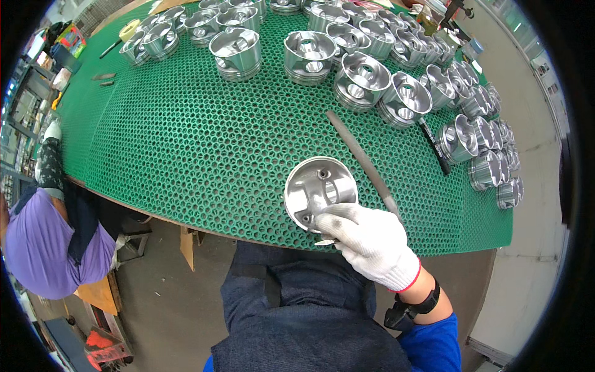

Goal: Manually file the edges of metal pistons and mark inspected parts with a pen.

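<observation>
My right hand (372,242), in a white knit glove with a red cuff edge, is closed at the near edge of the table. From between its fingers sticks the pale, pointed tip of a small metal tool (325,242); the rest is hidden by the glove. Under the fingertips is a silver piston (300,191), its hollow side turned up toward me, and the fingers overlap its lower right rim. A long, grey half-round file (359,155) lies slantwise just right of the piston. My left hand is out of the picture.
Rows of silver pistons (235,54) stand along the far and right sides of the green honeycomb mat (186,136). A black marker (436,149) lies beside them. Yellow tape (129,30) sits at the far left. Another person in purple (56,242) sits at the left edge.
</observation>
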Available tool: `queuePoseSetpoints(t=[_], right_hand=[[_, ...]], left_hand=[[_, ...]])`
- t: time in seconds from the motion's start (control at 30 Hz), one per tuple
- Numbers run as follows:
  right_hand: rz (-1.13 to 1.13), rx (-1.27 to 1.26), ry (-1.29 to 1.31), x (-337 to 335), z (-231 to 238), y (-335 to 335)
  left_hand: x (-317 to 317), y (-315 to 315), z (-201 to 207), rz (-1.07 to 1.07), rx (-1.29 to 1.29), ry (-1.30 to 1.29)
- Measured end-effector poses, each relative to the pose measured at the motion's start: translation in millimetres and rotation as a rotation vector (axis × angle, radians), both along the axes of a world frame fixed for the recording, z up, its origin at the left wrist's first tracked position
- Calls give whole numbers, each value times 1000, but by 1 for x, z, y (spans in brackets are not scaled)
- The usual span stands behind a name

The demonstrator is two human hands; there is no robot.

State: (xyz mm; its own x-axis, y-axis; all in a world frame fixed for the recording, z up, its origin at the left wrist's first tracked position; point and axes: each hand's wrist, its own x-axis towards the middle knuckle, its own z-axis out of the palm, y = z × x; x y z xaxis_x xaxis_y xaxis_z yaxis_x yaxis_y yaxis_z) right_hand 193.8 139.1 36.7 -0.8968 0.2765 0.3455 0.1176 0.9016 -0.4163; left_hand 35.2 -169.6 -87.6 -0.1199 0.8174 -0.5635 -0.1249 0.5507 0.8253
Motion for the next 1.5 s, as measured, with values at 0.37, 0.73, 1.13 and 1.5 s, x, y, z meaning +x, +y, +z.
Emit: queuePoseSetpoints(t=[0.37,0.73,1.13,1.5], right_hand=[[19,-31,70,-5,-6,-1],[27,-34,101,-7,-9,-2],[-25,-408,196,3,1,2],[-148,-1652,124,22,5,-38]], left_hand=[[13,-12,5,-47,-47,-21],[15,-48,9,-280,-204,-160],[-21,-88,14,-1143,-511,-50],[-26,152,98,-135,909,589]])
